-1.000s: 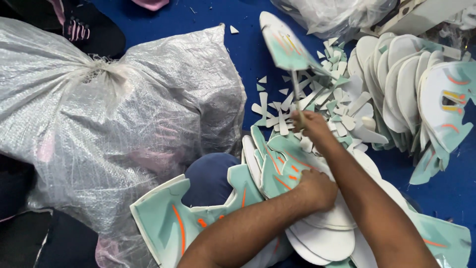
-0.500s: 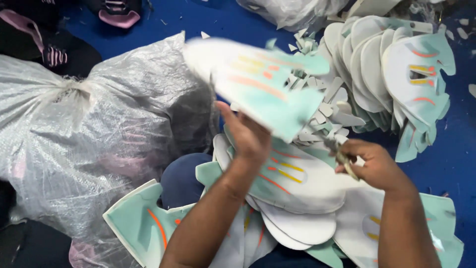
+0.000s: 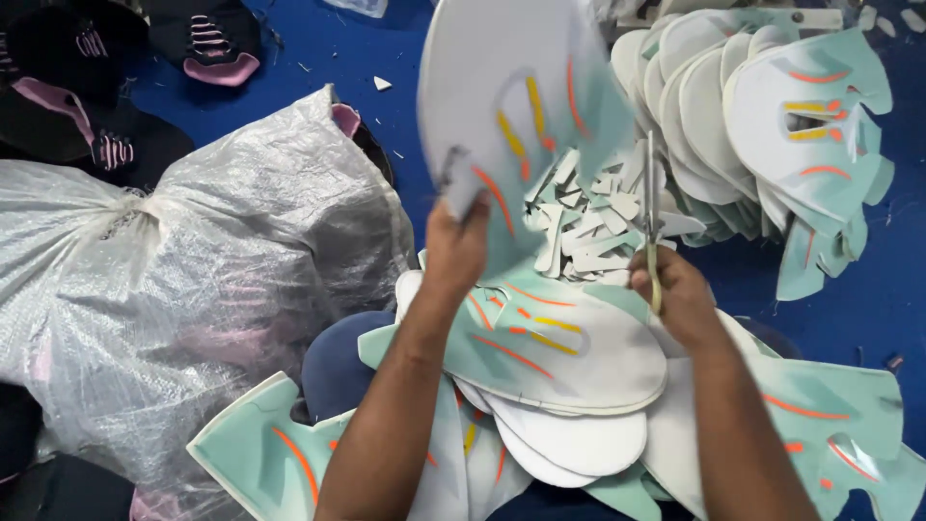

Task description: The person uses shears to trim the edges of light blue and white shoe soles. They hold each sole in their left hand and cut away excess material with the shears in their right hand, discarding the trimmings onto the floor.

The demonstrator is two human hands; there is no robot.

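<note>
left hand (image 3: pixel 456 249) fingers pinching a mint-and-white foam shoe-upper panel (image 3: pixel 511 116) raised for trimming; right hand (image 3: pixel 675 294) fingers closed around slim scissors (image 3: pixel 653 222) above the blue floor (image 3: pixel 868 318).

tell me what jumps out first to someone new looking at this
The big white-and-mint foam cut-out with orange and yellow stripes, raised top centre in the left hand, and the scissors upright in the right hand. Then the bulging tied clear plastic sack at left on the blue floor.
</note>
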